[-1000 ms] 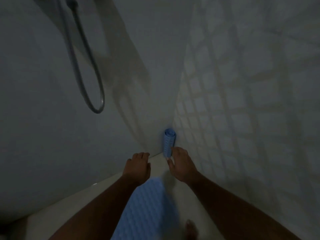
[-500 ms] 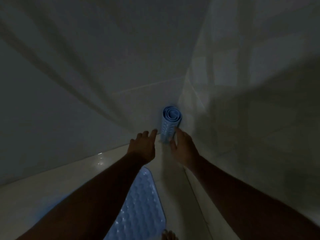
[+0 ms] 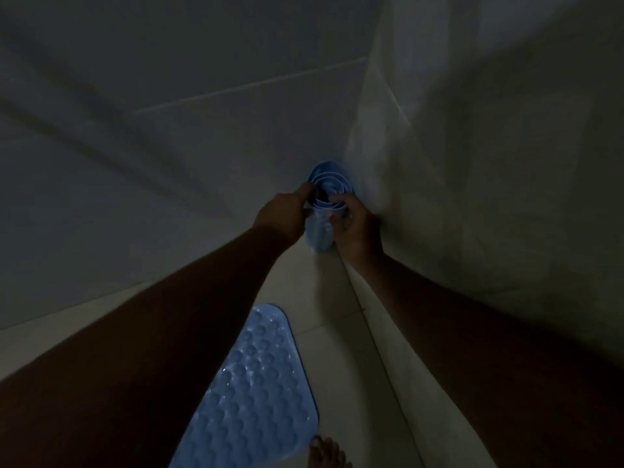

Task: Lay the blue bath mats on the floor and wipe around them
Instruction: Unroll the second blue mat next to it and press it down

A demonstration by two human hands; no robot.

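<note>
A rolled blue bath mat (image 3: pixel 325 184) stands upright in the corner where the two walls meet. My left hand (image 3: pixel 285 214) grips its left side near the top. My right hand (image 3: pixel 354 226) clasps its right side, fingers curled over the rim. The lower part of the roll shows between my hands. A second blue bath mat (image 3: pixel 256 386), bumpy with round studs, lies flat on the pale floor (image 3: pixel 341 332) under my left forearm. The room is dim.
Tiled walls close in ahead (image 3: pixel 169 146) and to the right (image 3: pixel 489 163), meeting at the corner. My bare toes (image 3: pixel 326 452) show at the bottom edge, beside the flat mat's corner. A strip of floor runs between the flat mat and the right wall.
Both hands moved from beside the roll's base to closing around its upper part. The camera tilted down and nearer, and the shower hose left the view.
</note>
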